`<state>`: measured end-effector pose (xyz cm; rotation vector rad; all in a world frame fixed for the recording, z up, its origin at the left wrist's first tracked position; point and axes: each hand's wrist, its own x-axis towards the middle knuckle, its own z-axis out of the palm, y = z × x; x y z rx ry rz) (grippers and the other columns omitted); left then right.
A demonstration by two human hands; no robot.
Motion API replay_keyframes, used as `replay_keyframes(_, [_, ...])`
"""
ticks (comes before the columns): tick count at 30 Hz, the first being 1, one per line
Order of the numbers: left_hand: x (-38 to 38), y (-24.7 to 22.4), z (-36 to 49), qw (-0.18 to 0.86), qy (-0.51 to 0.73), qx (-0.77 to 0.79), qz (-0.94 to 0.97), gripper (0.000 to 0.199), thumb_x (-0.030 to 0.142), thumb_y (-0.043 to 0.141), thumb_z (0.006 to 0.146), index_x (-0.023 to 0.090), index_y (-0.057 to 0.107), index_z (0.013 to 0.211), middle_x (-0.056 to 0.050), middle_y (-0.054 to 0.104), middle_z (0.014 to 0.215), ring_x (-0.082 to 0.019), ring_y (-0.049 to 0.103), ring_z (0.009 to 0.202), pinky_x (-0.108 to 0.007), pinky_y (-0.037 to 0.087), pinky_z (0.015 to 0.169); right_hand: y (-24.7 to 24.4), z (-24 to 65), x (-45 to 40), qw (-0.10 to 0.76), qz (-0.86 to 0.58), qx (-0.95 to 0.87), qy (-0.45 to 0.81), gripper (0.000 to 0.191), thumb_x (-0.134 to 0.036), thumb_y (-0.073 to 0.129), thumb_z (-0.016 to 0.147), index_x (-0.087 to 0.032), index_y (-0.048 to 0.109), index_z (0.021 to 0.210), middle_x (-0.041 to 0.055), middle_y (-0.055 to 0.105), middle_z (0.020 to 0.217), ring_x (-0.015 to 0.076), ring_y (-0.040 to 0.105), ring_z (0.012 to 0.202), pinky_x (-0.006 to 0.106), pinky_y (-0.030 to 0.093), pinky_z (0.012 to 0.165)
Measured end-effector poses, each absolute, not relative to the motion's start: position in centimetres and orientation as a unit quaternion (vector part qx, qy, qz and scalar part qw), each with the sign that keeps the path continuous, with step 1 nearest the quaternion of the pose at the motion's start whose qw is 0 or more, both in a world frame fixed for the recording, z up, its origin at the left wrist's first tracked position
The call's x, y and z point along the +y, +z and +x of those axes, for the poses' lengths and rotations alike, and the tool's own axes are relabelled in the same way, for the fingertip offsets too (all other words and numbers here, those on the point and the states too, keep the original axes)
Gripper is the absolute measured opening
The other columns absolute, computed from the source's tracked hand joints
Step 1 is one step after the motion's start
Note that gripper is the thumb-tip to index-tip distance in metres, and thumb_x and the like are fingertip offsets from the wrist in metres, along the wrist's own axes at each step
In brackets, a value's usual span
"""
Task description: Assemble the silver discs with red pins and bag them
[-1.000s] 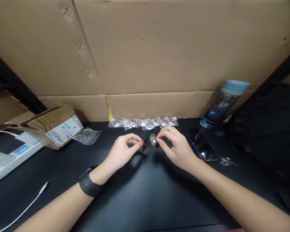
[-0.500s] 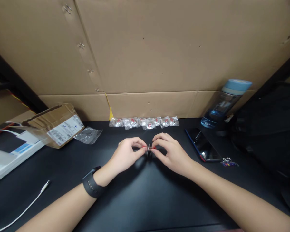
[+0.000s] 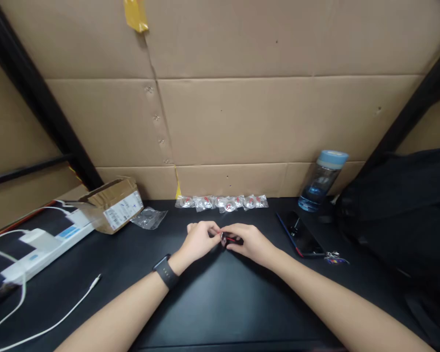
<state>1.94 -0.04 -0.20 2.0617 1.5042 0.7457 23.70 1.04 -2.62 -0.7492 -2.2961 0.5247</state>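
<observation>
One shiny disc (image 3: 223, 239), red strap (image 3: 231, 239), between the surface (image 3: 220, 303)'s near and far edges. Left hand (image 3: 199, 241) pinches it; right hand (image 3: 252, 242) curls over, grip unclear. Hands now meet; earlier, the disc parted them.

Cardboard wall (image 3: 234, 117): brown panels facing you, creased horizontally, with a vertical seam (image 3: 153, 68) left of centre.
Yellow tape (image 3: 135, 15): stuck high above you on that seam.
Black posts (image 3: 40, 93): slanting at your left and right, a crossbar (image 3: 29, 169) meeting the left one.
Surface (image 3: 220, 313): black, reaching from you to the wall.
Light: soft, leaving a pale sheen before you.
</observation>
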Motion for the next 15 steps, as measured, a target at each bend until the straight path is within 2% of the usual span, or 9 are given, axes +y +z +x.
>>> replay_keyframes(2, [0.0,-0.3,2.2,0.236,0.277,0.549,0.752,0.01,0.029,0.068,0.084,0.024,0.077,0.084,0.002,0.081,0.082,-0.02,0.077,0.081,-0.036,0.048,0.097,-3.1,23.6,1.5,0.34,-0.291,-0.869,0.211,0.042,-0.022,0.083,0.081,-0.024,0.07,0.12,0.0045,0.077,0.104,0.0196,0.075,0.094,0.029,0.06,0.087])
replay_keyframes(5, [0.0,-0.3,2.6,0.221,0.28,0.541,0.761,0.013,0.026,0.065,0.085,0.025,0.077,0.085,0.002,0.081,0.083,-0.018,0.077,0.082,-0.031,0.049,0.096,-3.6,23.4,1.7,0.364,-0.32,-0.855,0.186,0.04,-0.023,0.086,0.076,-0.022,0.071,0.113,0.0033,0.077,0.096,0.0172,0.075,0.08,0.027,0.062,0.078])
replay_keyframes(8, [0.7,0.5,1.8,0.188,0.279,0.54,0.772,0.012,0.03,0.068,0.084,0.026,0.079,0.087,0.003,0.082,0.086,-0.017,0.077,0.087,-0.028,0.05,0.096,-3.9,22.8,1.3,0.376,-0.326,-0.852,0.162,0.04,-0.021,0.08,0.077,-0.021,0.071,0.116,0.0054,0.076,0.098,0.0192,0.074,0.081,0.032,0.062,0.081])
replay_keyframes(10, [1.6,1.5,-0.2,0.148,0.29,0.561,0.762,0.017,0.032,0.065,0.088,0.026,0.079,0.094,0.0,0.082,0.095,-0.019,0.076,0.095,-0.028,0.05,0.098,-4.0,22.4,1.1,0.381,-0.328,-0.852,0.146,0.044,-0.019,0.077,0.076,-0.021,0.07,0.12,0.007,0.076,0.102,0.021,0.074,0.085,0.035,0.061,0.084])
replay_keyframes(13, [2.9,3.2,-5.7,0.078,0.31,0.628,0.71,0.034,0.031,0.046,0.099,0.02,0.072,0.118,-0.01,0.077,0.12,-0.024,0.07,0.115,-0.035,0.047,0.105,-4.1,22.3,1.0,0.388,-0.332,-0.851,0.127,0.048,-0.017,0.072,0.076,-0.022,0.068,0.124,0.0081,0.075,0.109,0.0216,0.073,0.09,0.037,0.061,0.088])
replay_keyframes(15, [3.4,3.7,-10.4,0.059,0.291,0.667,0.683,0.039,0.025,0.047,0.096,0.016,0.067,0.127,-0.016,0.071,0.131,-0.029,0.064,0.126,-0.042,0.044,0.11,-4.1,22.7,1.3,0.391,-0.333,-0.85,0.118,0.049,-0.017,0.071,0.078,-0.023,0.067,0.127,0.0077,0.074,0.111,0.0213,0.073,0.092,0.037,0.06,0.09])
